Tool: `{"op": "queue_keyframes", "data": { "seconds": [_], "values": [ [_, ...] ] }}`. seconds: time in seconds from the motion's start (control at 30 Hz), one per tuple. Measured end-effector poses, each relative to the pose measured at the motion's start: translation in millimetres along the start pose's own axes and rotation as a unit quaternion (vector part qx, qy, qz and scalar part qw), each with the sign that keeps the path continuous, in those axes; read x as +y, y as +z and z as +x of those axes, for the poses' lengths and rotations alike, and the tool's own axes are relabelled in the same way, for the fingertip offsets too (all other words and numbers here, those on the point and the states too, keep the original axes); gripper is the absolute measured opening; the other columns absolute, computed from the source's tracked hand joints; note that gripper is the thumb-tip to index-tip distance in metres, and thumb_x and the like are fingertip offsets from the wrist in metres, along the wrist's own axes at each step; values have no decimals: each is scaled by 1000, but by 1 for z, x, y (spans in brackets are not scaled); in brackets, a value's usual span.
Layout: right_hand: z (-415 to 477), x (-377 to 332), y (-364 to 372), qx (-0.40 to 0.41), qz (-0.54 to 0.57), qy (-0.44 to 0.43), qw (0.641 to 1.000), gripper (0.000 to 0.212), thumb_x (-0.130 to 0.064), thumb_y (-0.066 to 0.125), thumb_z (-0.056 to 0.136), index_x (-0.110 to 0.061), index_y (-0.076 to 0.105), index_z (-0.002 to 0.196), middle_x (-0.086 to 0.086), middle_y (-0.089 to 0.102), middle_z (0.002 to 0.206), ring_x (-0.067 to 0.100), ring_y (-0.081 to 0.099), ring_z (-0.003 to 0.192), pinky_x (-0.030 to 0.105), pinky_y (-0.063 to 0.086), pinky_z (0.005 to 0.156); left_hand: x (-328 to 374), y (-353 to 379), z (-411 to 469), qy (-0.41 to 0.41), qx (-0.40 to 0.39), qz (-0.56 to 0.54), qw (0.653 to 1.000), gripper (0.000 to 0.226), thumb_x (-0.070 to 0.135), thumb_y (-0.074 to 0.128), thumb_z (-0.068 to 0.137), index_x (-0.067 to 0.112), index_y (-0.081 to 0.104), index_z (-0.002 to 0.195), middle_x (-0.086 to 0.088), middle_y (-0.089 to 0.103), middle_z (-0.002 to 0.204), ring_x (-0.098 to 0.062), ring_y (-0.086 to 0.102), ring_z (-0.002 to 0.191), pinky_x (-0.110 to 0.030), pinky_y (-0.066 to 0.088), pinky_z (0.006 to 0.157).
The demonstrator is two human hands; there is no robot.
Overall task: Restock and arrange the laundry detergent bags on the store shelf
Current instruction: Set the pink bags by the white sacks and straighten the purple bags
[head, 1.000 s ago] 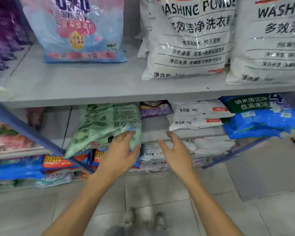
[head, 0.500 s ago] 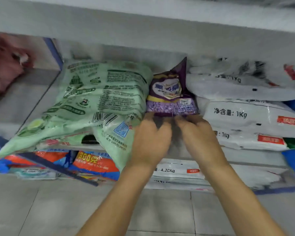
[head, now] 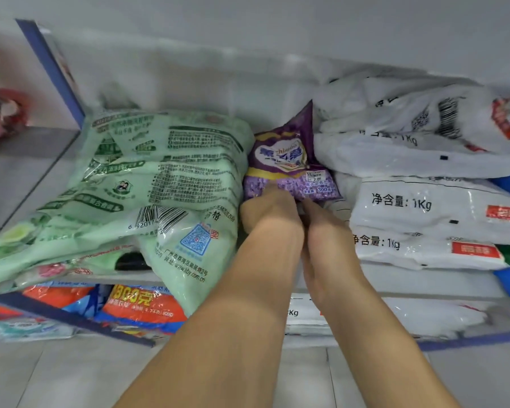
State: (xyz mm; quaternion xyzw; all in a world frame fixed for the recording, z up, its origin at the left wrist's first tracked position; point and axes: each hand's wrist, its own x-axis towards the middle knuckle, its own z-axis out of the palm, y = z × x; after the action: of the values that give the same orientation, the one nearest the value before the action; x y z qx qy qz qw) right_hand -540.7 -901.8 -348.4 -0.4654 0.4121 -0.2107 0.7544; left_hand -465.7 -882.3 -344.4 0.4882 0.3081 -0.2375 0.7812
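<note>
Two grips, head view: the left grip (head: 270, 213) curls on the lower edge of the purple bag (head: 289, 160). The right grip (head: 326, 231) reaches in beside it with fingertips hidden, so its hold cannot be told.
Purple bag: upright on the shelf (head: 395, 280), wedged between the green bag (head: 165, 184) and the white bags (head: 424, 207).
Risk: tugging it free could drag the overhanging green bag off the shelf edge.

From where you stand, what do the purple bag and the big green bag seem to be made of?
Purple bag: probably thin glossy plastic film; it shows sheen, crinkles and a pointed sealed corner. Green bag: likely soft plastic film too, shiny with folds and glare across its print.
</note>
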Motion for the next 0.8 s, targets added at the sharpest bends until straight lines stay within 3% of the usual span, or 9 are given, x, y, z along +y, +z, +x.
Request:
{"op": "queue_keyframes", "data": {
  "seconds": [0.13, 0.2, 0.23, 0.33, 0.43, 0.53, 0.6, 0.7, 0.8],
  "values": [
    [-13, -13, -1, -19, 58, 45, 997, 21, -24, 58, 101, -7, 70, 95, 11, 74, 82, 20, 68, 74, 29, 55, 68, -9, -7, -2, 38, 30, 38, 998, 43, 29, 73, 86, -4, 67, 112, -18, 75, 109, -33, 73, 97, -43, 62, 85],
    [-21, -20, -2, -47, 112, 68, 990, 24, -28, 58, 101, -10, 73, 101, 6, 75, 81, 16, 69, 66, 24, 56, 59, -12, -23, -29, 74, 7, 33, 997, 22, 20, 74, 84, -2, 68, 83, -11, 76, 74, -31, 72, 73, -33, 62, 66],
    [-25, -25, -2, -54, 124, 72, 988, 26, -30, 59, 101, -10, 73, 109, 8, 77, 89, 16, 70, 71, 25, 58, 63, -11, -32, -43, 94, -16, 38, 995, 22, 20, 73, 81, -1, 68, 75, -11, 75, 68, -33, 72, 70, -34, 61, 64],
    [-37, -31, -7, -62, 140, 84, 985, 28, -24, 64, 96, -9, 72, 118, 13, 77, 113, 23, 71, 94, 34, 57, 90, -9, -60, -74, 123, -68, 32, 990, 21, 16, 70, 83, -2, 75, 93, -18, 78, 91, -31, 75, 84, -42, 60, 81],
    [-53, -27, -19, -88, 155, 106, 978, 34, -17, 67, 91, -1, 70, 121, 19, 75, 116, 29, 72, 102, 47, 54, 104, -4, -85, -90, 118, -91, 21, 989, 15, -1, 63, 87, -5, 72, 98, -21, 77, 98, -27, 69, 83, -45, 58, 85],
    [-66, -20, -40, -114, 206, 138, 962, 39, -20, 64, 90, 4, 72, 119, 25, 73, 118, 37, 72, 109, 53, 52, 104, -4, -110, -108, 135, -112, 19, 984, 16, -9, 66, 82, -1, 72, 94, -16, 77, 92, -29, 73, 82, -42, 60, 80],
    [-75, -20, -50, -148, 214, 167, 951, 40, -27, 66, 86, 1, 76, 112, 22, 74, 117, 36, 73, 105, 49, 55, 97, -1, -131, -112, 136, -100, 13, 986, 35, -14, 71, 71, -2, 64, 103, -13, 75, 85, -29, 72, 78, -44, 60, 78],
    [-91, -20, -57, -212, 82, 167, 959, 33, -25, 67, 85, -6, 80, 109, 17, 76, 114, 30, 76, 99, 42, 63, 84, 10, -161, -122, 122, -108, 32, 986, 76, -25, 74, 49, 6, 53, 114, -11, 73, 78, -23, 73, 67, -38, 61, 64],
    [-110, -30, -55, -217, -76, 105, 968, 39, -22, 78, 77, -13, 76, 115, 10, 78, 110, 27, 76, 103, 46, 56, 99, 29, -184, -145, 102, -159, 119, 975, 90, -22, 76, 44, 12, 62, 127, -13, 77, 106, -27, 76, 88, -34, 61, 64]
  ]
}}
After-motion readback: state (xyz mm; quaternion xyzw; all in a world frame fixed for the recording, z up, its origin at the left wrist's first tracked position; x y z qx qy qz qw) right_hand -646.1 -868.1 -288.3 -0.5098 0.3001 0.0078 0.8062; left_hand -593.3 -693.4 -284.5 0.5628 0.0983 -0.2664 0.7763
